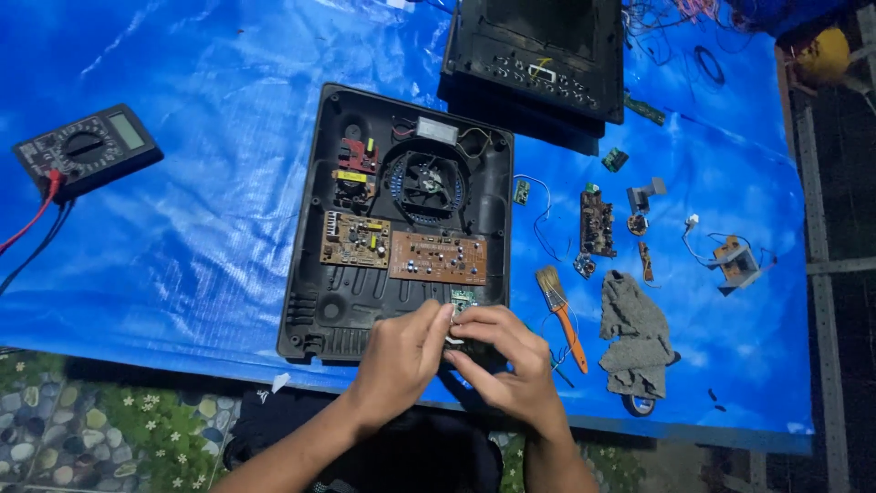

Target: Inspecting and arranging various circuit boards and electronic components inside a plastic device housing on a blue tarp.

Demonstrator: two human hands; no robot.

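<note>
The left hand (401,351) and right hand (506,361) cover the near edge of the open casing (315,274) and most of the small green board (463,297) pinched between them. Both forearms run off the bottom edge. The second casing (538,64) is cut by the top edge. The meter (87,148) leads leave at the left. Loose parts (598,219) are perhaps circuit boards, too small to tell.

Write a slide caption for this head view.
Both hands pinch a small green circuit board over an opened black appliance casing.
</note>
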